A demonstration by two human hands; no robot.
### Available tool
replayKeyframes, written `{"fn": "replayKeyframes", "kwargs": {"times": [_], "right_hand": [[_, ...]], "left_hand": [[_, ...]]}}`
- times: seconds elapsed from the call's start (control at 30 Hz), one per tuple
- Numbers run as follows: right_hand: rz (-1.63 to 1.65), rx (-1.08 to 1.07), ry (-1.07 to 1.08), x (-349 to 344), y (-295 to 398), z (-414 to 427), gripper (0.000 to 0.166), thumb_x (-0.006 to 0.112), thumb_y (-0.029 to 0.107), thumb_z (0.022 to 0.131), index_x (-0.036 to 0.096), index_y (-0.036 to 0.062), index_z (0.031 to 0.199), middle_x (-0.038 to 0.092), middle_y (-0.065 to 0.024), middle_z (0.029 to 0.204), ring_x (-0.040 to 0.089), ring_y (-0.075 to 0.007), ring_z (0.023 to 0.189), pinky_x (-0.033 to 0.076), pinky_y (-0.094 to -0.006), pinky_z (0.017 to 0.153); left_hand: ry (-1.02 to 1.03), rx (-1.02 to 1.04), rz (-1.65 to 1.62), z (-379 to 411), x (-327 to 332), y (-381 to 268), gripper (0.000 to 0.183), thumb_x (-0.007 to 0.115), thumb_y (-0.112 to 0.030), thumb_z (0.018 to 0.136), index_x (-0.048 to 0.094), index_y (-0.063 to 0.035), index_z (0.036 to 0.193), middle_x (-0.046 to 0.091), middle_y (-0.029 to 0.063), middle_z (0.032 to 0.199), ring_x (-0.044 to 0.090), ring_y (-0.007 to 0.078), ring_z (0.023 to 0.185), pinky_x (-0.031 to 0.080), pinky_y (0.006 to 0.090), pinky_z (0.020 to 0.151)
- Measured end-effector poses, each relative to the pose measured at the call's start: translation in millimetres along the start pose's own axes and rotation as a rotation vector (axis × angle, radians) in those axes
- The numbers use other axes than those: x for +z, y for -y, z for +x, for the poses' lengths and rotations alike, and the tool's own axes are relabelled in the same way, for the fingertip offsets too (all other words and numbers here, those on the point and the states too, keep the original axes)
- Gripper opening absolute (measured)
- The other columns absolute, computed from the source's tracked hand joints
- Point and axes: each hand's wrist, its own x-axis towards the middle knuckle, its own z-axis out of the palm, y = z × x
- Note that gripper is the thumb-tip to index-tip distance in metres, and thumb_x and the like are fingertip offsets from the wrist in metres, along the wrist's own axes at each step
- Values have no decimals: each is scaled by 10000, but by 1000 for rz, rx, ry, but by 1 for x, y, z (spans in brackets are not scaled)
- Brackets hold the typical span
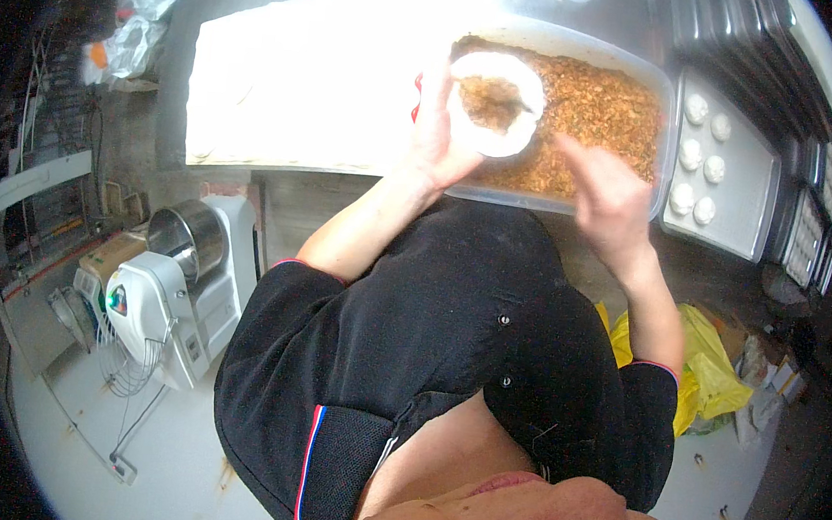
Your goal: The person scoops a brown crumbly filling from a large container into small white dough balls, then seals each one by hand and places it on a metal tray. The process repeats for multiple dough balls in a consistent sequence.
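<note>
My left hand point(440, 134) holds a round white dough wrapper point(497, 143) from its left and lower side. Brown minced filling point(483, 100) lies in the middle of that round. My right hand point(607, 202) is blurred, to the right of the wrapper and over the front of a clear plastic tub point(666, 133). Its fingers are curled and point towards the wrapper; whether they grip a tool cannot be made out. A wide bed of orange-brown minced filling point(600, 106) covers the inside of the tub, beneath both hands.
A glaring white sheet point(282, 95) covers the table on the left. Several pleated buns point(690, 154) sit on a pale tray point(732, 204) at right, beside stacked dark trays point(756, 37). A stand mixer point(164, 299) stands lower left. Yellow plastic bags point(708, 364) lie lower right.
</note>
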Motion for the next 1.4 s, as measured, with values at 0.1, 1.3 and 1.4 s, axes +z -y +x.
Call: {"fn": "replayKeyframes", "kwargs": {"times": [0.1,1.3,1.4], "right_hand": [[46,321,-63,-11,-25,-20,212,616,35,907,679,47,1109,718,-156,972,699,-317,844,558,-399,724],[683,195,12,43,-13,29,110,720,74,880,671,-5,940,655,-74,876,619,-141,830,501,-280,747],[743,256,-35,39,1,30,109,706,72,889,661,-8,949,657,-86,873,622,-157,812,502,-285,735]], "left_hand": [[-47,-15,4,-5,0,-5,737,511,-634,949,446,-89,1441,531,140,1417,511,316,1309,406,543,1112],[-128,-153,571,-27,17,-33,723,614,-515,952,361,-98,1485,499,99,1437,542,218,1285,464,409,1083],[-146,-165,679,-38,45,-37,721,579,-550,959,362,-119,1494,506,97,1431,547,208,1277,461,408,1085]]}}
